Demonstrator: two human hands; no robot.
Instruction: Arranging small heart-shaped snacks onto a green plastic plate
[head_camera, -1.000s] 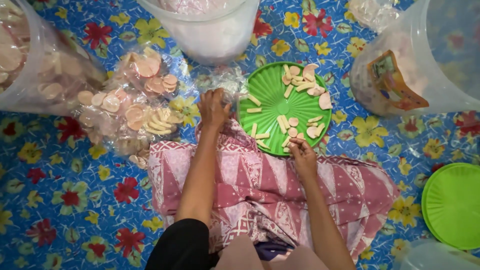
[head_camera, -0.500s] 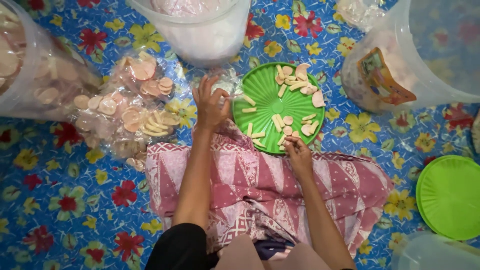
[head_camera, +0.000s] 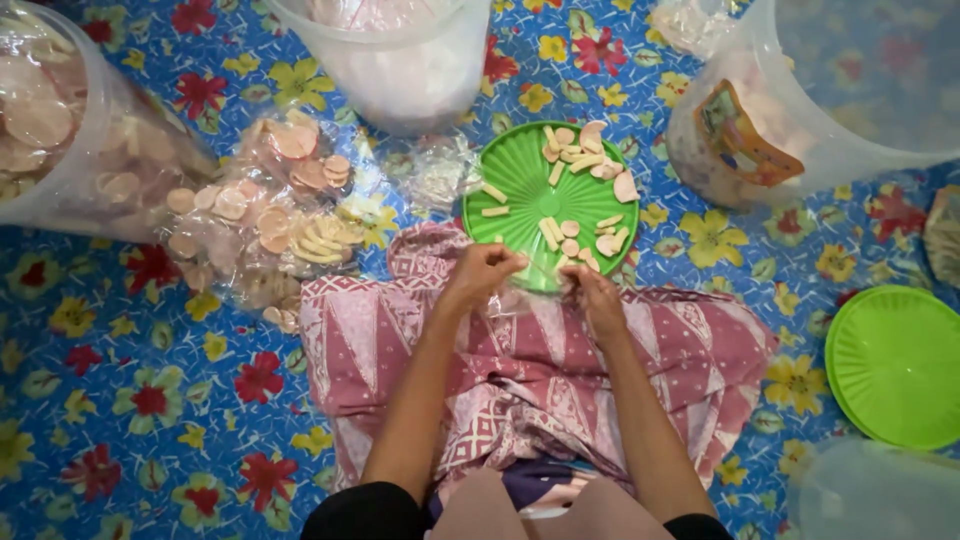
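While crackers (head_camera: 572, 236) are lying scattered on the green plate (head_camera: 520, 172), the left hand (head_camera: 482, 272) and right hand (head_camera: 592, 290) are pinching a thin clear bag (head_camera: 538, 288) at the plate's near rim; a tub (head_camera: 395, 60) of bagged crackers is standing beyond it.

Both bare forearms reach forward from the near edge and come closer together toward the wrists. The left hand (head_camera: 482, 272) is curled, its fingers closed in a pinch. The right hand (head_camera: 590, 287) is just beside it, fingers bent and also pinched.
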